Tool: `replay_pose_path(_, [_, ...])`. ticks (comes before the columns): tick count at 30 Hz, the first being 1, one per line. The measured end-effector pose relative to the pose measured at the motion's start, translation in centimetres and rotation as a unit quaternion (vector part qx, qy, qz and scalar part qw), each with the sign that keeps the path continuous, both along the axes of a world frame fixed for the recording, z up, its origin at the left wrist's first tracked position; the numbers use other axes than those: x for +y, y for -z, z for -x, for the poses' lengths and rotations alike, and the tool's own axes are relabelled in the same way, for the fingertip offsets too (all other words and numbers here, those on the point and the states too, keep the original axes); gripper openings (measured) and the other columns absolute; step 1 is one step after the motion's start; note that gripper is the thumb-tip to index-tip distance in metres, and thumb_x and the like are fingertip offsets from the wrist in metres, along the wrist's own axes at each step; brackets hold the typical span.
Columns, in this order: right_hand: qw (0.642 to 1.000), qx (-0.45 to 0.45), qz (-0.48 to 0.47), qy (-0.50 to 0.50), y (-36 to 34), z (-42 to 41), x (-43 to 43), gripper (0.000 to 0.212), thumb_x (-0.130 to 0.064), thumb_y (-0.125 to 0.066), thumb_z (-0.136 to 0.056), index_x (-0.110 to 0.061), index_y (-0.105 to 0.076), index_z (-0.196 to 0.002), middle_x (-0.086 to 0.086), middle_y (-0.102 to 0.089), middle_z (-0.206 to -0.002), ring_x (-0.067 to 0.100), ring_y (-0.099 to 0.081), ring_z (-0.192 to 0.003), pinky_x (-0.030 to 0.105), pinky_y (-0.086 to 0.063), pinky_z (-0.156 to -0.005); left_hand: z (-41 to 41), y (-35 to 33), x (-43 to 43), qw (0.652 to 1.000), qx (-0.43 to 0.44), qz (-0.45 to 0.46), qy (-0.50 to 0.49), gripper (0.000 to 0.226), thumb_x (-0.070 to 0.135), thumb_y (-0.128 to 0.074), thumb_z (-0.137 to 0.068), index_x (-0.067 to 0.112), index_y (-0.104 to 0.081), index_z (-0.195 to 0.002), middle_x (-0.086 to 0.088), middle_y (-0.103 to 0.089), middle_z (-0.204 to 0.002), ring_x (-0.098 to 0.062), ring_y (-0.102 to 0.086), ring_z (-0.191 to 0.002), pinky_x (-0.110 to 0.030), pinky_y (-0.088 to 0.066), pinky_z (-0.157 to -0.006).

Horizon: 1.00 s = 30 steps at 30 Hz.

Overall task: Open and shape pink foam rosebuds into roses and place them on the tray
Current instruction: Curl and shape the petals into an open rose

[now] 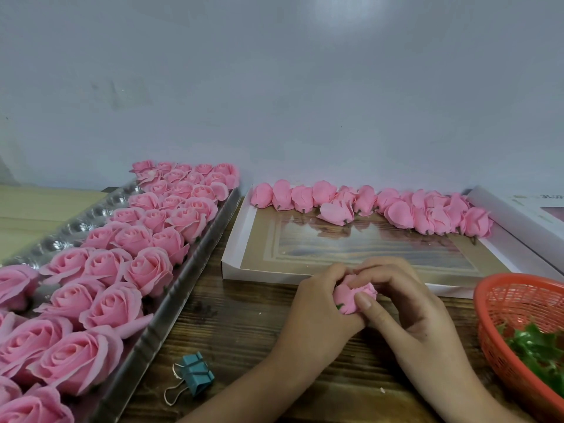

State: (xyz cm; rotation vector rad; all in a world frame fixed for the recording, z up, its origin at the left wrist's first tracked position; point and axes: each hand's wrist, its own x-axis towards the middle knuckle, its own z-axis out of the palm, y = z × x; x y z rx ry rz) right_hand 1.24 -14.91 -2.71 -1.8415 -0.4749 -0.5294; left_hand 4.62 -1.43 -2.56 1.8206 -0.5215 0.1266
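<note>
A pink foam rosebud [348,299] sits between both hands above the wooden table, a bit of green showing at its base. My left hand [317,309] cups it from the left with fingers curled over its top. My right hand [406,303] grips it from the right, thumb pressed on its front. At the left lies a long silver tray [171,288] filled with rows of opened pink roses [146,267]. Several closed rosebuds [396,210] lie in a row along the far side of a shallow white box [253,271].
A red plastic basket [500,337] with green leaf pieces [537,349] stands at the right edge. A blue binder clip [195,374] lies on the wooden table [244,331] near the front. A pale wall rises right behind the box.
</note>
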Motion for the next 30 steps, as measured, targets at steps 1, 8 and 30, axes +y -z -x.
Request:
replay_pose_path(1, [1.0,0.0,-0.002,-0.003,0.0,0.01,0.01,0.014,-0.02,-0.063,-0.087,-0.03,-0.069,-0.095,-0.005,-0.062,-0.107,0.023,-0.061,-0.108,0.037,-0.05,-0.091,-0.05,0.04,0.0,1.0,0.003,-0.001,-0.004,0.018,0.018,-0.074,-0.073,0.02,-0.064,-0.089,0.006,-0.068,-0.079,-0.007,-0.062,-0.074,-0.02,-0.05,-0.063])
replay_pose_path(8, [0.998,0.051,-0.022,0.012,0.2,0.19,0.16,0.049,-0.043,-0.074,-0.075,-0.024,-0.06,-0.118,0.001,-0.068,-0.102,0.022,-0.065,-0.098,0.036,-0.052,-0.087,-0.09,0.22,-0.04,1.0,0.003,-0.015,-0.026,0.016,0.03,-0.075,-0.071,0.027,-0.066,-0.083,0.011,-0.068,-0.076,-0.001,-0.063,-0.072,-0.013,-0.047,-0.061])
replay_pose_path(30, [0.999,0.042,0.005,0.018,-0.5,0.47,0.36,0.03,-0.047,-0.068,-0.078,-0.029,-0.066,-0.102,-0.002,-0.067,-0.096,0.02,-0.062,-0.092,0.036,-0.05,-0.081,-0.29,0.79,-0.16,0.999,-0.012,-0.049,0.0,0.015,0.033,-0.068,-0.073,0.026,-0.064,-0.086,0.009,-0.068,-0.079,-0.005,-0.064,-0.074,-0.028,-0.055,-0.066])
